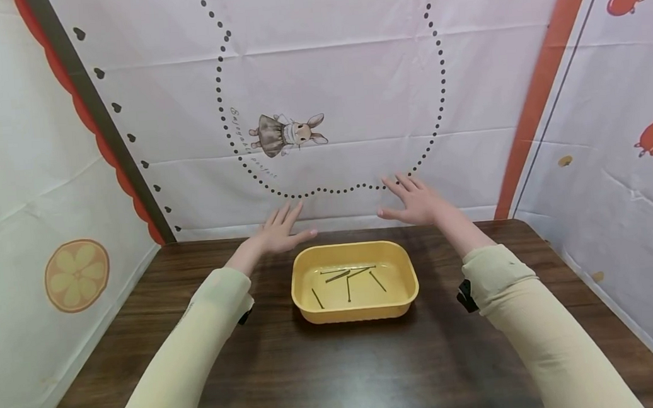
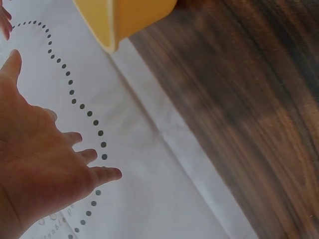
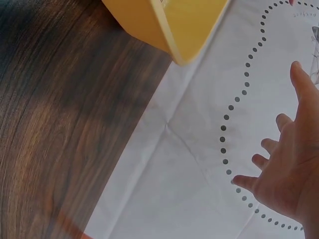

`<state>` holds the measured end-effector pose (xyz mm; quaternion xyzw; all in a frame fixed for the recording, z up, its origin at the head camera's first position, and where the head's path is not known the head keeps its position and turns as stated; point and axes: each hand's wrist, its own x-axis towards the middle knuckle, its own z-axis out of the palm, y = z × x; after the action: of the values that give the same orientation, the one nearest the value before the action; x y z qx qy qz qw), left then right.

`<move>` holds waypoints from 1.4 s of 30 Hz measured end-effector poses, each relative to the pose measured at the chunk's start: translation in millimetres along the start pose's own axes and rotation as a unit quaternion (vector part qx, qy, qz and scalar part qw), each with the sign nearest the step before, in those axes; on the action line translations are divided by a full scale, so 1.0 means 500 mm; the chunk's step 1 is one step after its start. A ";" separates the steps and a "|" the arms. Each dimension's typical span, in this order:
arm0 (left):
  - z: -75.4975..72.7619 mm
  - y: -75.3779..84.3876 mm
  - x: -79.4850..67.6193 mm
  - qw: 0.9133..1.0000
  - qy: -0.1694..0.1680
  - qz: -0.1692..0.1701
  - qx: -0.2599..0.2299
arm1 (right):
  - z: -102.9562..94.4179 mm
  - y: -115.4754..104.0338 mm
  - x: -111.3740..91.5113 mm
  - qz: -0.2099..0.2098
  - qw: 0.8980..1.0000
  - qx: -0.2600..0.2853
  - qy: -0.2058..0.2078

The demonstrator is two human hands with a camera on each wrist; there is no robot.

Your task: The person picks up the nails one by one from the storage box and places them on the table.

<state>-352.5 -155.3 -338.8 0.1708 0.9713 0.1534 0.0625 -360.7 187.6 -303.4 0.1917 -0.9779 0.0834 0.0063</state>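
Observation:
A yellow rectangular tray (image 1: pixel 357 314) stands on the dark wooden table, with several thin dark nails (image 1: pixel 348 288) scattered on its floor. My left hand (image 1: pixel 279 231) is spread beyond the tray's far left corner, its fingers straight and holding nothing. Past the far right corner, my right hand (image 1: pixel 417 202) is likewise spread and bare. In the left wrist view the left palm (image 2: pixel 45 154) and fingers show apart from the tray's corner (image 2: pixel 112 30). The right wrist view has the right hand (image 3: pixel 289 164) with fingers extended, also away from the tray (image 3: pixel 164 35).
The brown wood-grain table (image 1: pixel 339 380) reaches a white printed cloth (image 1: pixel 335 89) hanging behind it, with a rabbit figure (image 1: pixel 284 133) and dotted lines. More patterned cloth (image 1: pixel 24 187) hangs along the left and right sides. Black bands (image 1: pixel 466 296) show at the sleeve cuffs.

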 end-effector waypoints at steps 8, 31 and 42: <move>0.025 -0.007 -0.013 1.000 -0.018 -0.006 -0.023 | 0.020 -0.004 -0.004 -0.010 1.000 -0.004 -0.005; 0.089 -0.028 -0.040 0.993 0.005 -0.012 -0.118 | 0.078 -0.032 -0.042 -0.060 0.998 0.014 0.003; 0.123 0.005 -0.074 0.986 0.050 -0.012 -0.156 | 0.101 -0.064 -0.061 -0.101 0.994 0.029 0.012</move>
<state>-306.3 -148.9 -393.4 0.1390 0.9394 0.3107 0.0417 -319.4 161.6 -349.3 0.2890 -0.9504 0.1131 0.0210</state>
